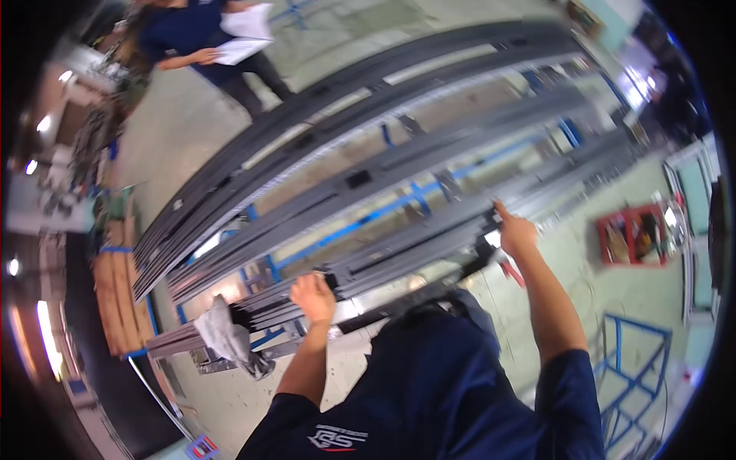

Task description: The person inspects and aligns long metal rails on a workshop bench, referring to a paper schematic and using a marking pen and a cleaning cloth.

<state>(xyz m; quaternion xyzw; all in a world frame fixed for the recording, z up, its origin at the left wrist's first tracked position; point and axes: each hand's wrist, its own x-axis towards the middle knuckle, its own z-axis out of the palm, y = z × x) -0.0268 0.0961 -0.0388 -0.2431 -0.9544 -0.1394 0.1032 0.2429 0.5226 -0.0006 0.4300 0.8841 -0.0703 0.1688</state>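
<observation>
- While motion blur softens its edges, the nearest dark profile (414,242) runs slantwise across the middle of the frame, from lower left to upper right; its far right end is too smeared to make out.
- At centre left, the left hand (313,297) is at its near edge with fingers loosely bent (whether they grip anything, I cannot tell).
- Right of centre, the right hand (518,232) reaches the same profile with its index finger stretched out; its other fingers are partly hidden, so I cannot tell whether it holds something.
- A grey cloth (222,333) hangs over the profile's lower-left part, covering a stretch of it.
- Behind lie a middle profile (314,201) and, higher, some far profiles (537,38); the blue stand (345,230) shows only in the gaps.
- At upper left, another person (172,34) holds white papers (244,47), the head cut off by the top edge and any writing unreadable.
- At right sits a red cart (632,236), its contents indistinct; lower right, a blue frame (619,345) is partly cropped.
- Brown boards (119,295) stand at left.
</observation>
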